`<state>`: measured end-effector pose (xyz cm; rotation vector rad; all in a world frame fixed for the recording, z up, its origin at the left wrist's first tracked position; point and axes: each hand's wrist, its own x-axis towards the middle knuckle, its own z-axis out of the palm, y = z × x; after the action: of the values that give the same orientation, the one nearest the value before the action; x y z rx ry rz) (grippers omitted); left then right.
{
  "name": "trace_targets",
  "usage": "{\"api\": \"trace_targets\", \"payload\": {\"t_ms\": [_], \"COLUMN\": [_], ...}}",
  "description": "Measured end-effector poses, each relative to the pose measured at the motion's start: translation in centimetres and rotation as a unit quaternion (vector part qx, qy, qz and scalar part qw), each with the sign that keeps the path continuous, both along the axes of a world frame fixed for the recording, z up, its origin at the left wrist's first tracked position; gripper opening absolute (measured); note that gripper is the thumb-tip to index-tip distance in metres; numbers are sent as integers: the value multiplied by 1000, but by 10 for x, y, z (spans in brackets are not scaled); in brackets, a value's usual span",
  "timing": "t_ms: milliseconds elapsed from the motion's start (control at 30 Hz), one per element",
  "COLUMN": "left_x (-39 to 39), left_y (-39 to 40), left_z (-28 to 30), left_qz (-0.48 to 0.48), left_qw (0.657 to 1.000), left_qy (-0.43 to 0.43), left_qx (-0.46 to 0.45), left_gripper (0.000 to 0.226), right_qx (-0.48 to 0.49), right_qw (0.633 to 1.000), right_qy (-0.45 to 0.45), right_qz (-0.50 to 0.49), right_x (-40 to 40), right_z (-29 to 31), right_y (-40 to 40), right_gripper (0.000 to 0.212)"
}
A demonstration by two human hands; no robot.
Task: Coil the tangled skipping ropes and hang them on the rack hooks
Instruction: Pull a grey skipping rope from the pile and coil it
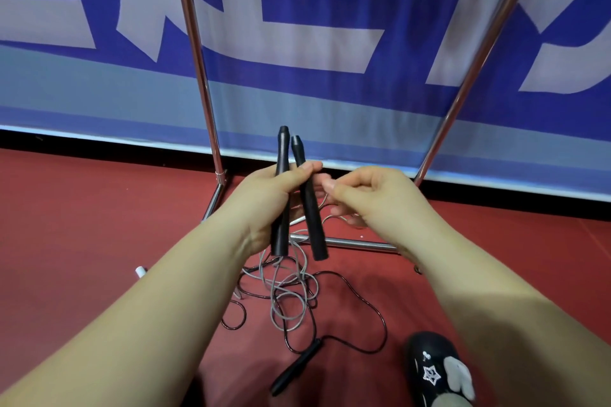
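Note:
My left hand (pixel 264 201) grips two black rope handles (pixel 310 208) side by side, their narrow tips pointing up. My right hand (pixel 373 198) is just right of them, fingers curled, pinching a thin grey cord (pixel 330 213) that runs down from the handles. Below, a tangle of grey cord (pixel 287 304) and dark cord (pixel 370 307) lies on the red floor. Another black handle (pixel 294 370) lies on the floor near the bottom. The chrome rack's poles (pixel 198 53) rise behind my hands; no hooks are in view.
The rack's base bar (pixel 357 244) crosses the floor under my hands. A blue and white banner (pixel 314 26) stands behind the rack. A white handle end (pixel 141 272) pokes out by my left forearm. My dark shoe (pixel 436 370) is at the lower right.

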<state>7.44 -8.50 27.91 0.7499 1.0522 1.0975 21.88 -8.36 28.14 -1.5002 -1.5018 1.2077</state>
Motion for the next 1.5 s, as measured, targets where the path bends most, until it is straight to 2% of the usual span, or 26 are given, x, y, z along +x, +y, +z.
{"api": "trace_targets", "payload": {"t_ms": [133,200,233,300,367,533,633,900,1233,1500], "left_x": [-4,-5,-5,-5,-5,-5,-7,-7,-9,-6], "left_y": [-2,-4,-4,-5,-6,-9,-10,-10,-11,-8], "left_z": [1,1,1,1,2,5,6,8,2,2], "left_qz": [-75,-118,-137,-171,-197,-224,-245,-224,-279,-218], "left_qw": [996,992,989,984,979,974,970,974,953,968], "left_qy": [37,42,47,56,55,24,5,17,107,127], "left_qx": [-14,-16,-15,-10,-8,1,10,8,-50,2], "left_gripper": [14,15,17,25,25,20,9,17,24,29], "right_qx": [83,113,117,102,83,61,48,106,129,145], "right_qw": [995,992,992,994,995,994,991,990,981,977], "right_qy": [-21,-33,-35,-20,1,41,83,91,122,102], "right_qz": [-55,-37,-20,16,50,79,94,31,-82,-122], "right_x": [9,12,13,15,15,17,15,13,20,30], "right_z": [2,3,4,5,6,4,1,0,7,2], "right_y": [9,11,11,11,10,12,13,18,23,31], "right_gripper": [11,6,14,29,33,32,23,30,32,35]}}
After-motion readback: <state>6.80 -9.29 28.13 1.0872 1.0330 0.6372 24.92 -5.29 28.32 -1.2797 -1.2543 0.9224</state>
